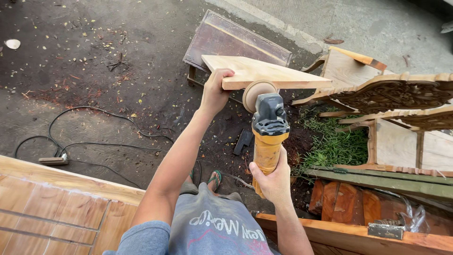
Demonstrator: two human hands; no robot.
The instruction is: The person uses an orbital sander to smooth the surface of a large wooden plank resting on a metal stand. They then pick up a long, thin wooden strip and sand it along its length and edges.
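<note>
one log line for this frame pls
left hand: grips plank edge | right hand: holds yellow angle grinder | disc: at plank's underside

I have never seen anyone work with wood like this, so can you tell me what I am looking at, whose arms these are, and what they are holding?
The picture comes from a camera worn on a person's head, looking down, so the two bare arms are that person's own. The left hand grips the edge of a pale, flat wooden board and holds it up in the air. The right hand is wrapped around a yellow and dark grey power tool. Its round tan disc sits right under the board's edge. Below is dark, dirty ground with a black cable lying on it. A dark wooden table stands behind the board, and carved pale wooden furniture pieces stand at the right.
</note>
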